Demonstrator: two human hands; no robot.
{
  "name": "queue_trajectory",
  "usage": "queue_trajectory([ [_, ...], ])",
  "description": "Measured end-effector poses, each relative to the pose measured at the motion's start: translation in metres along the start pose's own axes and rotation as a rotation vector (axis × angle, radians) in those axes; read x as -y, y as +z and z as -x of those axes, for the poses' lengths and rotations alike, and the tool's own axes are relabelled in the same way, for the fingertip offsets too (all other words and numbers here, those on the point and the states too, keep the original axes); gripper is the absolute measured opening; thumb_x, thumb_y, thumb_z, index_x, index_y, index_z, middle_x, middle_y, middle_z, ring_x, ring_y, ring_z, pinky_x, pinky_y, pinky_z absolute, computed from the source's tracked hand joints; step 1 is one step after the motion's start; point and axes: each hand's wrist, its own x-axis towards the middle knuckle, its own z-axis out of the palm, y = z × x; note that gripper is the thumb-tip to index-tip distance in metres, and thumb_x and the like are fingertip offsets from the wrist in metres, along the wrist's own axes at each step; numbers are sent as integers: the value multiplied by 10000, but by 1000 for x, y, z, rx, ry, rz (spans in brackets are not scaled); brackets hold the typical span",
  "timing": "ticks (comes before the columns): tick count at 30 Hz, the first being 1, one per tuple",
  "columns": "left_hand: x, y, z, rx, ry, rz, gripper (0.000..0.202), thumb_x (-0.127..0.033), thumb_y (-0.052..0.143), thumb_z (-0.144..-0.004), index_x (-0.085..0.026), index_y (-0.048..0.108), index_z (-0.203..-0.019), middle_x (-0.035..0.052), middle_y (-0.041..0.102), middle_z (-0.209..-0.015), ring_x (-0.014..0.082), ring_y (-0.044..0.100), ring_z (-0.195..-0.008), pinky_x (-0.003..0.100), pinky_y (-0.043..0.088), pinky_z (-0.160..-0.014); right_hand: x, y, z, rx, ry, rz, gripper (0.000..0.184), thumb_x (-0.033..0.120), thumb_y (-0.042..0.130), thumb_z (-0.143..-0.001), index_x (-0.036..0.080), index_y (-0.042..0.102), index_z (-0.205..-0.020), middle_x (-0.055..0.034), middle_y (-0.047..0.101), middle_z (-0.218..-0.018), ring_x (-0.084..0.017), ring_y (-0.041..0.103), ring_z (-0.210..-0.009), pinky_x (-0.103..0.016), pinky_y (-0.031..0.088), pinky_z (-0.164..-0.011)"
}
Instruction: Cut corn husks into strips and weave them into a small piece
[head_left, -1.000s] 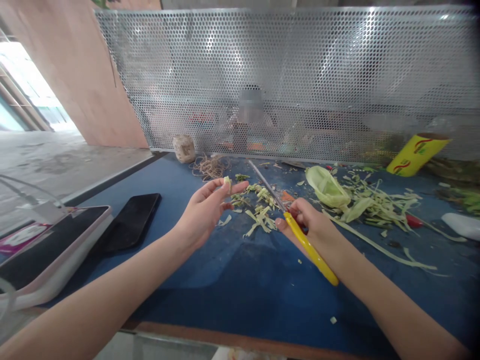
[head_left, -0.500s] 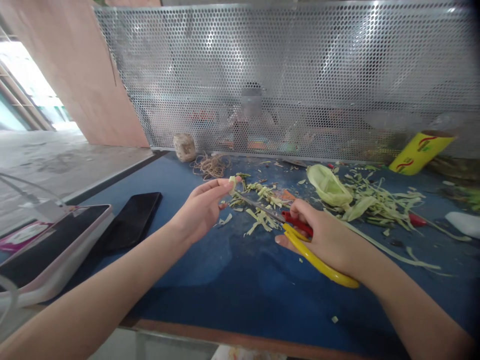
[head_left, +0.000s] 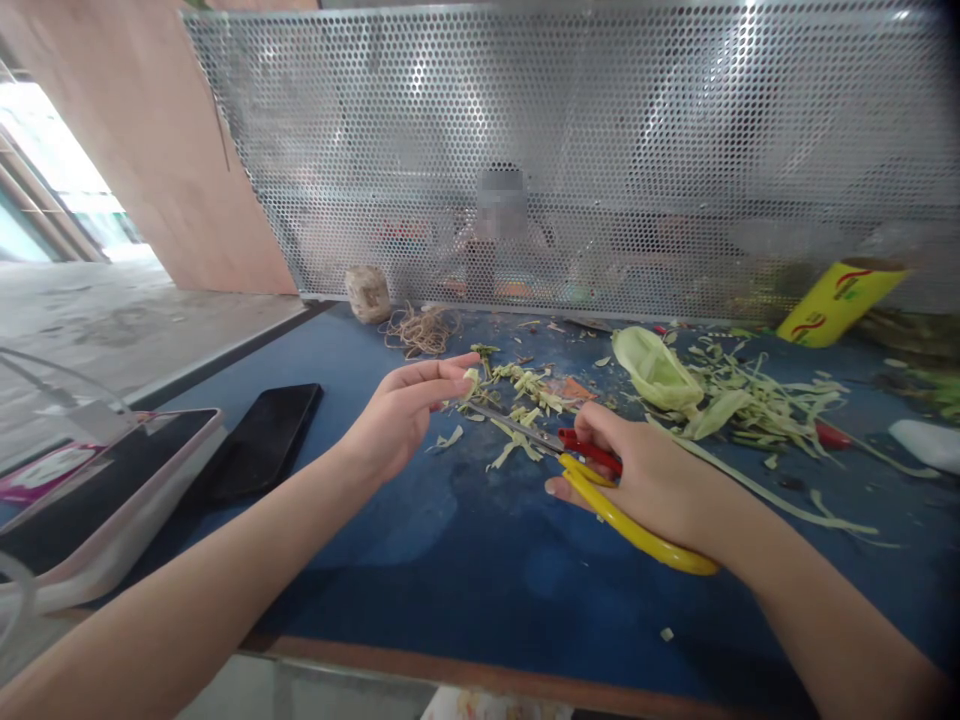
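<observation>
My left hand [head_left: 401, 412] pinches a small pale green vegetable piece [head_left: 471, 378] at its fingertips above the blue table [head_left: 465, 560]. My right hand [head_left: 651, 476] grips yellow-and-red-handled scissors [head_left: 600, 478]; their blades point left toward the piece, just below it. A scatter of cut green strips [head_left: 525, 400] lies on the table under and behind the blades.
A cabbage leaf [head_left: 654, 368] and a pile of shreds [head_left: 757, 405] lie to the right. A black phone [head_left: 259, 445] and a white-edged device [head_left: 97, 495] sit at the left. Twine [head_left: 420, 330], a small spool [head_left: 368, 294], a yellow roll [head_left: 840, 300] and a perforated metal screen [head_left: 585, 150] stand at the back; a person sits behind it.
The scissors swung from pointing away to pointing left at the piece in my left hand. My left hand lowered a little, still pinching the piece.
</observation>
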Motion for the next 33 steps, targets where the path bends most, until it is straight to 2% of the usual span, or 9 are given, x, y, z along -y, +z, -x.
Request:
queue_trajectory([
  [4,0,0,0,39,-12,-42,75,-175,615,-670,-163,623,-597,79,605,-1111,263,360,-1206,343,292,-848,0,0,-1,23,-10,-11,352,523,541,-672,214,380,-719,54,454,-571,-94,394,-470,-221,304,-477],
  [10,2,0,-1,32,-73,-65,79,-175,604,-655,-163,627,-581,82,579,-1157,301,399,-1161,433,246,-898,-1,0,-1,81,-13,-29,317,472,559,-675,216,373,-697,67,462,-538,-87,385,-458,-211,307,-470],
  [23,2,-1,-2,12,-73,-65,55,-192,631,-624,-169,651,-578,76,607,-1119,301,415,-1144,439,256,-911,4,-3,0,90,7,5,346,510,574,-652,220,392,-707,80,456,-501,-81,389,-439,-198,281,-440],
  [30,4,-6,-8,-42,-110,-88,108,-286,644,-650,-179,656,-649,84,627,-1085,304,410,-1163,439,277,-901,-7,1,-7,111,106,134,444,627,546,-606,210,423,-694,19,543,-589,-131,493,-489,-227,311,-458],
  [33,5,-8,-9,5,-38,-163,140,-311,636,-684,-175,651,-717,104,590,-1142,300,445,-1142,417,343,-868,-20,-3,-10,137,226,218,498,687,493,-605,204,414,-698,-17,564,-627,-169,535,-520,-244,316,-458],
])
